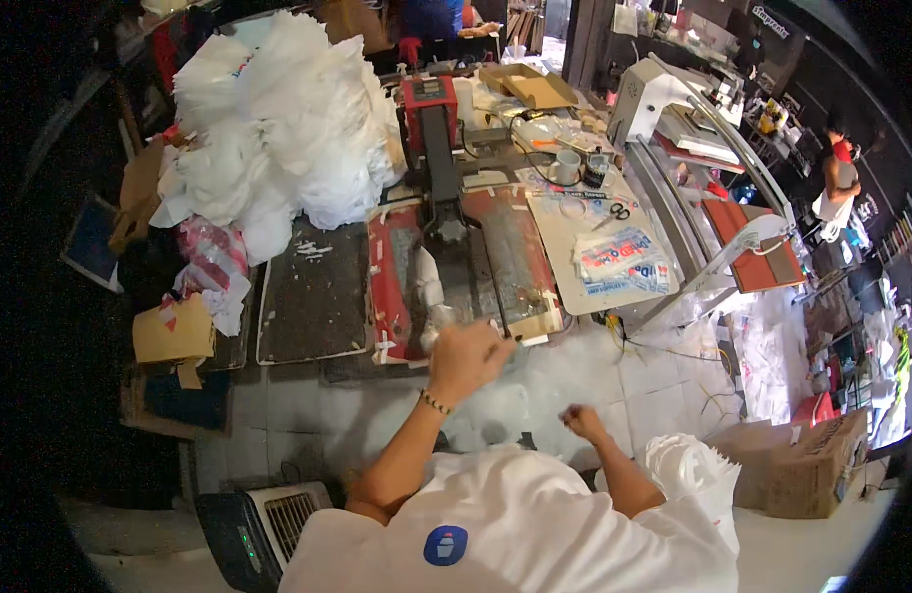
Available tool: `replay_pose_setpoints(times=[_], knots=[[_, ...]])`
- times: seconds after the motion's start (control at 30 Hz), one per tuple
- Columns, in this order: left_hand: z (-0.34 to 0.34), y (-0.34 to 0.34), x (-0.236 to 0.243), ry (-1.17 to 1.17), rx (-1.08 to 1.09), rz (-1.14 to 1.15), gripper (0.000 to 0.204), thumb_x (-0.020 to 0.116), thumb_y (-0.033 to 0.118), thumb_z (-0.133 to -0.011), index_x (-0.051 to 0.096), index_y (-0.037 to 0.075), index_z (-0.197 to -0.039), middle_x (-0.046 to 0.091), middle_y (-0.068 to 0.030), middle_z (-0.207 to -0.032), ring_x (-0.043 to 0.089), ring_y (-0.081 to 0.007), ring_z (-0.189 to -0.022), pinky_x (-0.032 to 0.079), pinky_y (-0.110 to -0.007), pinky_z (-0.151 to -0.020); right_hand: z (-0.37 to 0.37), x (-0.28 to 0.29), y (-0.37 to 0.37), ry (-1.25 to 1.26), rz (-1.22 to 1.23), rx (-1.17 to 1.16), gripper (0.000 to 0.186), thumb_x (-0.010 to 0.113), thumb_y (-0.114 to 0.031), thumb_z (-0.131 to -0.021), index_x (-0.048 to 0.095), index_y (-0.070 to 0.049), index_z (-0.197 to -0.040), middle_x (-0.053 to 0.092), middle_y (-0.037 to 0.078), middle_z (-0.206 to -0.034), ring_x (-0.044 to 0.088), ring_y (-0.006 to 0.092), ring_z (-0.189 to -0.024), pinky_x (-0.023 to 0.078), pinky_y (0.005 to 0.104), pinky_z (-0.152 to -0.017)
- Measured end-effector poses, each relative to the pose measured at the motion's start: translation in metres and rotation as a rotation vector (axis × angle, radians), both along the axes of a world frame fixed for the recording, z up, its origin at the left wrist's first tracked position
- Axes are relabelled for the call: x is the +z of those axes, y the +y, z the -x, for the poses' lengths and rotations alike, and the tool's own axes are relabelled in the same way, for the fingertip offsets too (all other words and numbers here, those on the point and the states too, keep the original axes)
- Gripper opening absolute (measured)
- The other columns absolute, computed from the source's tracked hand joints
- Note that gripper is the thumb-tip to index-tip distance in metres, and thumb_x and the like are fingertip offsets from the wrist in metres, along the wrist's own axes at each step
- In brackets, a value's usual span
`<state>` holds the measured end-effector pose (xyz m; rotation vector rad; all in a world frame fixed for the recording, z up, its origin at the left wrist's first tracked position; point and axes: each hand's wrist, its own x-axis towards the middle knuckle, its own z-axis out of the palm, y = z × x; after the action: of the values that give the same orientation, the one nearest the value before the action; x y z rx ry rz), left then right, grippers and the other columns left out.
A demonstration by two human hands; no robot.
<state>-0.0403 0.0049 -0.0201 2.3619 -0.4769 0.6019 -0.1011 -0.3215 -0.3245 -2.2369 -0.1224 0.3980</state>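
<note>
My left hand [466, 362], with a beaded bracelet on its wrist, is closed at the front of a red and black heat press [442, 178]. Its fingers wrap round the front end of the press handle [501, 296], partly hiding it. White wrapping covers the handle's left side. Below the handle lies the press's worn base, red with taped edges. My right hand [582, 421] hangs low over the tiled floor, fingers curled in, apart from the table; I see nothing in it.
A tall heap of white fabric pieces [288, 119] stands left of the press, beside a dark board [314, 296]. To the right, a pale board [564, 282] bears printed sheets, scissors [620, 211] and mugs. Another press [663, 109], a cardboard box [802, 465] and a distant person [837, 183] lie beyond.
</note>
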Motion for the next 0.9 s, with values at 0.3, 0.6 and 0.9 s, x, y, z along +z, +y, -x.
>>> replay_pose_setpoints(times=[0.3,0.6,0.9], knots=[[0.054,0.092,-0.114,0.987,-0.482,0.333,0.027,0.073,0.024,-0.086,0.064,0.001,-0.076,0.058,-0.0015,-0.065,0.048,-0.0096,-0.061,0.042,-0.029,-0.056,-0.089,0.338,0.158,-0.684,-0.371,-0.296,0.031,0.07,-0.018,-0.087,0.055,-0.002,-0.065,0.052,0.006,-0.056,0.043,0.0106,-0.051,0.034,0.0284,-0.047],[0.28,0.348,-0.45,1.513,0.313,-0.112,0.035,0.051,0.039,-0.092,0.068,0.011,-0.104,0.068,-0.0112,-0.101,0.064,-0.0298,-0.088,0.05,-0.045,-0.077,-0.102,0.318,0.234,-0.622,0.008,0.177,0.032,0.068,-0.028,-0.086,0.064,-0.001,-0.071,0.06,0.016,-0.064,0.058,0.0296,-0.055,0.044,0.0371,-0.054],[0.276,0.327,-0.464,1.484,0.258,0.113,0.037,0.047,0.038,-0.093,0.068,0.011,-0.107,0.069,-0.0096,-0.103,0.064,-0.0292,-0.089,0.05,-0.046,-0.078,-0.105,0.336,0.258,-0.322,0.123,0.082,0.041,0.065,-0.037,-0.088,0.063,0.002,-0.074,0.06,0.019,-0.063,0.058,0.0324,-0.056,0.044,0.04,-0.055]])
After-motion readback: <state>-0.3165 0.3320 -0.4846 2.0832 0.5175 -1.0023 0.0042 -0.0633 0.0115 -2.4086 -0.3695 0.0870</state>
